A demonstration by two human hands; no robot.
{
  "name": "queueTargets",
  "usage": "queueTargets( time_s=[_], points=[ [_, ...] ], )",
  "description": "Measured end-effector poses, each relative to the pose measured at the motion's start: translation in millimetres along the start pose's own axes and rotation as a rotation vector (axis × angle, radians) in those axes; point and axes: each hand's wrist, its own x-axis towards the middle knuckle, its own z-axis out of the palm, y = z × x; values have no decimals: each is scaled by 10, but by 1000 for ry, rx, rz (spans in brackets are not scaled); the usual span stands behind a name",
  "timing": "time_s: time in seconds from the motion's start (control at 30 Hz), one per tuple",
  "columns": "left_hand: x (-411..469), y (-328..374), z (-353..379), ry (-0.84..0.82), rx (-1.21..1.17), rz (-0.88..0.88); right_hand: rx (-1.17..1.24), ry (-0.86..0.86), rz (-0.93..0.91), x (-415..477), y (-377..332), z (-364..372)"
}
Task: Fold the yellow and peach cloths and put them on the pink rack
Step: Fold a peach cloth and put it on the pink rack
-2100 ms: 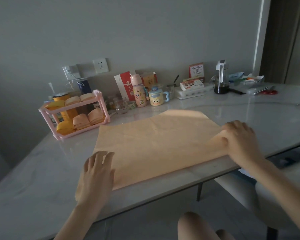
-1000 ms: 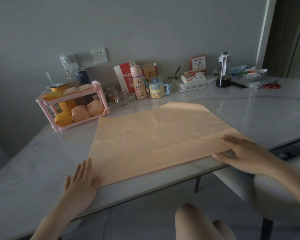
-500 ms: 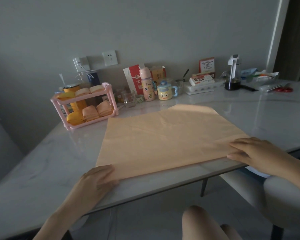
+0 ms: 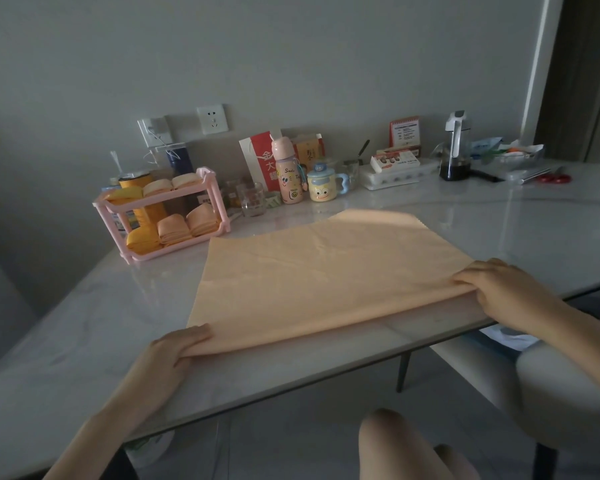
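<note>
A large peach cloth (image 4: 319,271) lies spread on the marble table (image 4: 84,313), its near edge doubled over in a narrow fold. My left hand (image 4: 174,351) pinches the near left corner of that fold. At the near right corner my right hand (image 4: 499,289) grips the fold, fingers curled over it. The pink two-tier rack (image 4: 219,202) stands at the back left. It holds folded peach cloths (image 4: 187,225) and yellow cloths (image 4: 141,239) on both tiers.
Along the wall stand a pink bottle (image 4: 288,176), a cartoon mug (image 4: 323,185), a glass (image 4: 253,199), boxes, an egg tray (image 4: 395,171) and a dark-liquid jug (image 4: 456,150). Red scissors (image 4: 555,178) lie far right. A chair (image 4: 551,386) sits under the table's near right edge.
Both hands went from lying flat on the cloth to taking hold of its near edge at the two corners. The near edge now stands slightly raised.
</note>
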Motion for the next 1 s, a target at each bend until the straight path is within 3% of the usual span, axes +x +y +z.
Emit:
queueTargets(
  time_s=[0.13, 0.33, 0.6, 0.77, 1.0],
  points=[
    [11, -38, -26, 8, -76, -17, 128, 56, 13, 13, 110, 63],
    [-29, -175, -78, 8, -91, -43, 161, 248, -138, -156, 186, 106],
    [-112, -298, -206, 121, -271, -78, 465, 88, -14, -298, 309, 47],
    [-138, -290, -177, 107, -341, -70, 635, 38, 13, -296, 322, -77],
    [-218, -385, -232, 108, -230, 1, 550, 78, -63, -312, 391, 2]
  ],
)
